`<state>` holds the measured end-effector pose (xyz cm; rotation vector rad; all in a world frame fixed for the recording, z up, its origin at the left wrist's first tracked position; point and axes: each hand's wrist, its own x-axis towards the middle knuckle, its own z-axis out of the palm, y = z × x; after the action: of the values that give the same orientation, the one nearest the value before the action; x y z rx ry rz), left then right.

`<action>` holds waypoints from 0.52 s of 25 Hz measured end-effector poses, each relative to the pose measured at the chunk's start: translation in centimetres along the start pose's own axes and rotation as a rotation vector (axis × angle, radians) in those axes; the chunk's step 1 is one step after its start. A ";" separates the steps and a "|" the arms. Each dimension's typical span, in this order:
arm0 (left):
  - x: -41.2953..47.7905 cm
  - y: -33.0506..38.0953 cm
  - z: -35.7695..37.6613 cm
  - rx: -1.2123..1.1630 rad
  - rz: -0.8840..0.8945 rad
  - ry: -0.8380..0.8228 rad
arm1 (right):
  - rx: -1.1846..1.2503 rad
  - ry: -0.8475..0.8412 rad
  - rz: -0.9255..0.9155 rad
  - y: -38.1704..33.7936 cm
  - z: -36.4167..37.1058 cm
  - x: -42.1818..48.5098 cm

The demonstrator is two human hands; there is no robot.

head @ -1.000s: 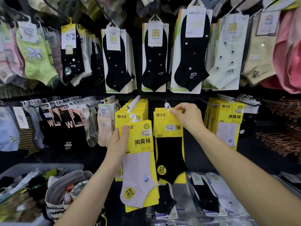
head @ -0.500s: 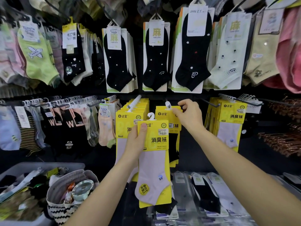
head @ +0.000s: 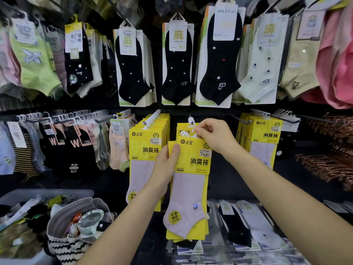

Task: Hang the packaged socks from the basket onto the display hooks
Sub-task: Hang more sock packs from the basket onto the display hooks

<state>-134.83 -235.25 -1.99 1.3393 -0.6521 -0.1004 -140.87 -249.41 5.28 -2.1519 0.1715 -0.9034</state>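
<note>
two hands hold one pack of socks up in front of the middle hook, a white-tipped peg on the dark display wall. the pack is a yellow card with a pale lilac ankle sock on it, upright, its top edge just below the hook's tip. the left hand grasps the card's left edge, below and a little left of the hook, with the thumb flat on the front and the fingers wrapped behind. the right hand, just right of the hook, has its fingertips curled in a pinch at the pack's top, by the small white hanger. that hanger sits just under the hook's tip and is not over it.

another yellow card hangs on the hook behind the held pack. left of the hook a thick stack of the same yellow packs hangs on its own peg, and a second stack hangs well to the right. above the hook runs a row of black dotted socks on white cards.

far down and to the left of the hook stands a woven basket with black zigzag bands — mixed small goods lie inside, too jumbled to tell apart — and a grey bin is beside it. below the hook, flat packs of black and white socks lie in clear wrap.
</note>
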 end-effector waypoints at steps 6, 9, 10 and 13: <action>-0.1 -0.1 -1.4 0.053 0.021 0.119 | 0.006 0.033 0.061 0.1 -0.5 0.8; -0.2 0.1 -3.3 0.076 0.110 0.232 | 0.022 0.110 0.092 0.1 -0.7 2.1; -0.3 0.3 -4.0 0.093 0.130 0.244 | 0.015 0.122 0.094 0.1 -0.6 2.5; -0.5 0.5 -5.8 0.107 0.150 0.252 | -0.033 0.122 0.103 -0.1 0.0 3.7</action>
<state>-132.53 -229.88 -2.17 1.3733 -0.5471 0.2244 -138.16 -250.76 7.33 -2.0983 0.3567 -0.9780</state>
